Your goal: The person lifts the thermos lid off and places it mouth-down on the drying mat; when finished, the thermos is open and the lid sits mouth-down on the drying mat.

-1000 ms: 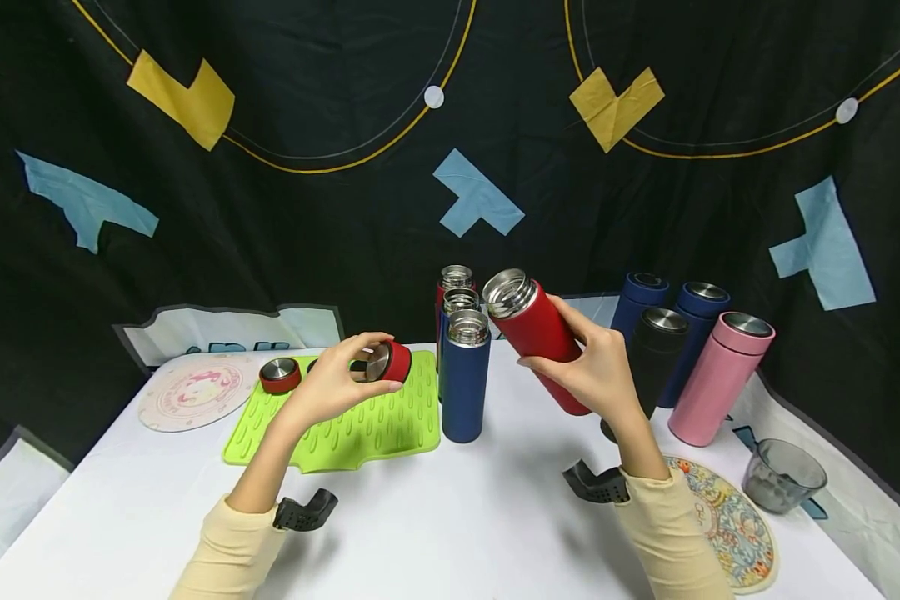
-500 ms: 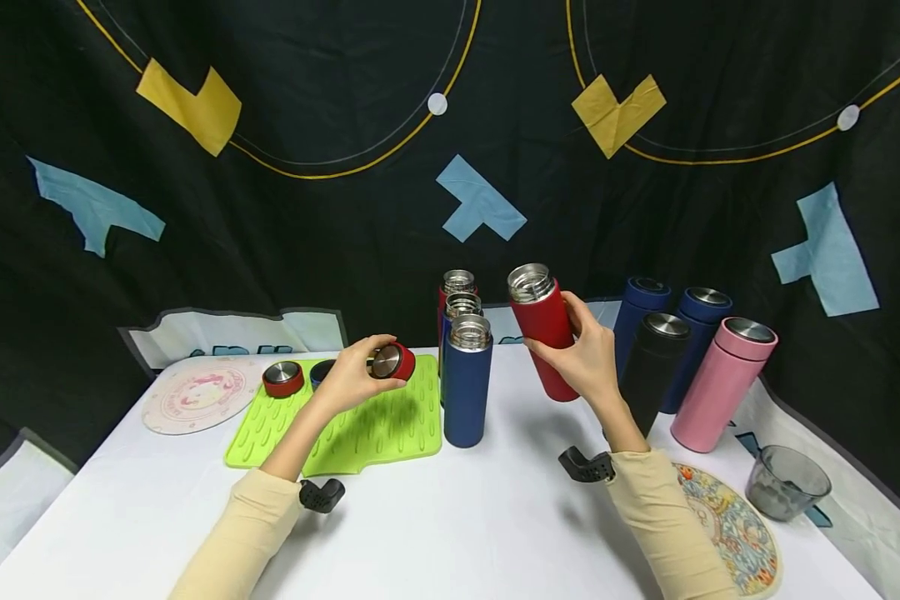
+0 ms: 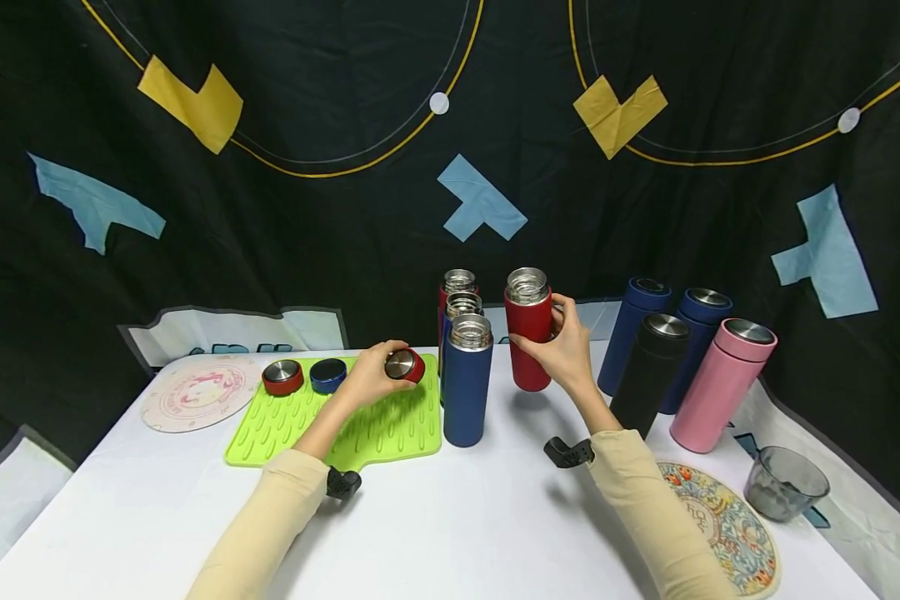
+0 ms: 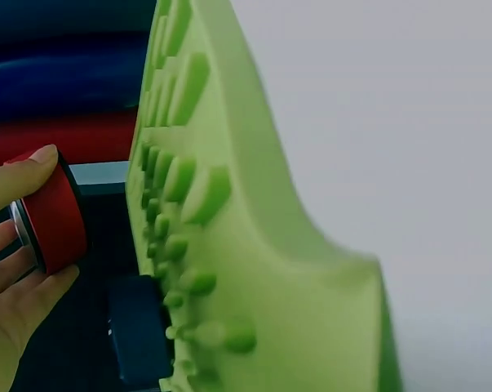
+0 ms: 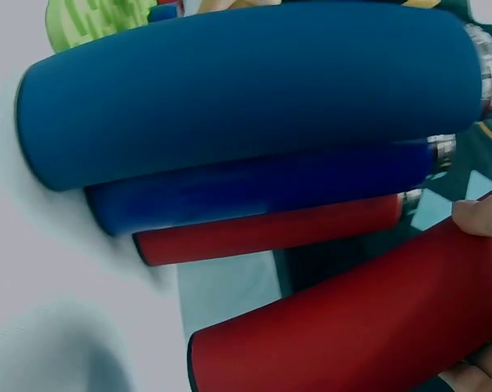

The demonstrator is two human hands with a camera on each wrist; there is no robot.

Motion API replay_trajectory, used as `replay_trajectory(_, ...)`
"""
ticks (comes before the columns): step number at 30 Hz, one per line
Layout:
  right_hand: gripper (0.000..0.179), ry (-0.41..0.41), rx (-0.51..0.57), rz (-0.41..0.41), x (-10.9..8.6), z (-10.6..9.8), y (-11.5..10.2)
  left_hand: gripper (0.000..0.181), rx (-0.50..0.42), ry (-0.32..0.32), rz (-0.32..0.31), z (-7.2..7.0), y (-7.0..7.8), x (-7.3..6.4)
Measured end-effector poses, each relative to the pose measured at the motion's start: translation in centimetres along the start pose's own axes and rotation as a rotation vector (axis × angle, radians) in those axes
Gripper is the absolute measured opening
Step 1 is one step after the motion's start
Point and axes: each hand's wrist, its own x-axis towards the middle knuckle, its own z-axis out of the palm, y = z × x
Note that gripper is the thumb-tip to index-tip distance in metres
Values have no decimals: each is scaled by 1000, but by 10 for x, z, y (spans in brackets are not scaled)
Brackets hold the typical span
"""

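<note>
In the head view my left hand point(image 3: 367, 382) pinches a red bottle lid point(image 3: 412, 367) with a steel top, above the green drying mat point(image 3: 270, 433). The left wrist view shows that lid point(image 4: 58, 220) between thumb and fingers. My right hand point(image 3: 568, 350) grips a red vacuum flask point(image 3: 528, 342), its steel mouth uncovered, upright and raised off the table. A dark blue flask point(image 3: 468, 383) without a lid stands between the hands, with a brighter blue flask point(image 5: 262, 188) and another red flask point(image 5: 270, 233) behind it. Another red lid point(image 3: 282, 377) and a blue lid point(image 3: 327, 375) lie on the mat.
Lidded flasks stand at the right: a pink flask point(image 3: 723, 387), a black flask point(image 3: 651, 367) and two blue ones. A grey glass cup point(image 3: 786, 483) and a patterned round mat point(image 3: 735, 525) are near the right edge. A pale round mat point(image 3: 198, 396) lies at far left.
The red flask has gone from tilted to upright and come down, with my right hand shifting left. My left hand has moved slightly right with the lid, uncovering the blue lid.
</note>
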Motion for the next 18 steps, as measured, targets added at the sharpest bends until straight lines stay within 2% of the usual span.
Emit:
replay_trajectory(8, 74, 5, 77, 110, 5, 20, 15, 65, 64, -22, -44, 15, -8, 7)
replay_trajectory(10, 75, 14, 105, 146, 7, 23, 18, 63, 87, -16, -25, 19, -12, 7)
replay_trajectory(15, 77, 43, 186, 234, 10, 32, 24, 62, 93, -44, -26, 27, -17, 12)
replay_trajectory(18, 78, 62, 224, 287, 12, 39, 29, 62, 92, -79, -58, 31, -18, 14)
